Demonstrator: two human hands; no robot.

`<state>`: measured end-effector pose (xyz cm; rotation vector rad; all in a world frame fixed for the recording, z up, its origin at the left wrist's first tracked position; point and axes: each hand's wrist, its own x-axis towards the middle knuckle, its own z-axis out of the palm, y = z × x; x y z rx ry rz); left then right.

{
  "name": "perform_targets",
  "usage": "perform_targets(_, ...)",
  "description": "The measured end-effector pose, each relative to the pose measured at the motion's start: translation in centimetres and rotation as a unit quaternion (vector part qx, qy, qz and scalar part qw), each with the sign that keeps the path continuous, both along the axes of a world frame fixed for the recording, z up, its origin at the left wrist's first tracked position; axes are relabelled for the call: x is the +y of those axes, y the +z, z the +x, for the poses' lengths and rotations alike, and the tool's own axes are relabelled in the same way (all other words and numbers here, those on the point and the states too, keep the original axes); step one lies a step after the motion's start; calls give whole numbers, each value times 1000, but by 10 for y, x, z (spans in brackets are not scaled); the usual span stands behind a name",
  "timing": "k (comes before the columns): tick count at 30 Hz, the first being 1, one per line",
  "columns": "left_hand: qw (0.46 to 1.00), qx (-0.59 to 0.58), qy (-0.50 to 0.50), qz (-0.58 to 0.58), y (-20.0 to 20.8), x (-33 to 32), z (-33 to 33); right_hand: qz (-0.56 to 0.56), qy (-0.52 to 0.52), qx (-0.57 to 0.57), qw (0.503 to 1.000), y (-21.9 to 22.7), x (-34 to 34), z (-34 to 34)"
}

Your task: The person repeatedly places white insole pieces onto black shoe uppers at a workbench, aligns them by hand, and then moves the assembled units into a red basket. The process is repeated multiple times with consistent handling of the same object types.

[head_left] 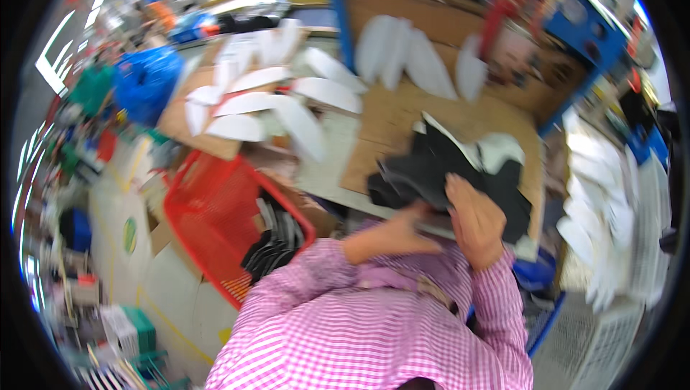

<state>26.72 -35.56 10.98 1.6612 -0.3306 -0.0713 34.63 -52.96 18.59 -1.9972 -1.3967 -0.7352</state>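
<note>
In front of my chest, a loose heap of black, flat, flexible cut pieces (438, 164) lies at the table's near edge. A few whitish pieces (501, 151) show among and behind them. My right hand (476, 221) is at the heap's near side, its fingers bent around the edge of a black piece; the exact grip is blurred. My left hand (395, 235) is just left of it, below the heap. Its thumb stands apart from the outstretched fingers, and nothing shows in it.
A red plastic basket (208, 210) with several black pieces stands at left. White curved pieces (248, 103) lie on the table beyond. More lean inside a blue-framed stand (338, 16) with a red machine part (507, 2). White pieces (596, 203) are stacked at right beside a pale crate (607, 340).
</note>
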Motion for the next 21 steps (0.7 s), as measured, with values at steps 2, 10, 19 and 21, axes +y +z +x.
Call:
perform_targets(2,998,6,-66,-6,-1,-21,5,-61,59,65,994,5,3,-11)
perform_targets(10,846,151,116,-498,32,-8,-17,94,81,492,862,17,5,-31)
perform_targets(19,704,129,110,-690,24,87,-26,211,88,546,806,-18,-27,-17)
perform_targets(21,700,98,90,-701,16,90,-17,238,172,628,721,-38,-45,8)
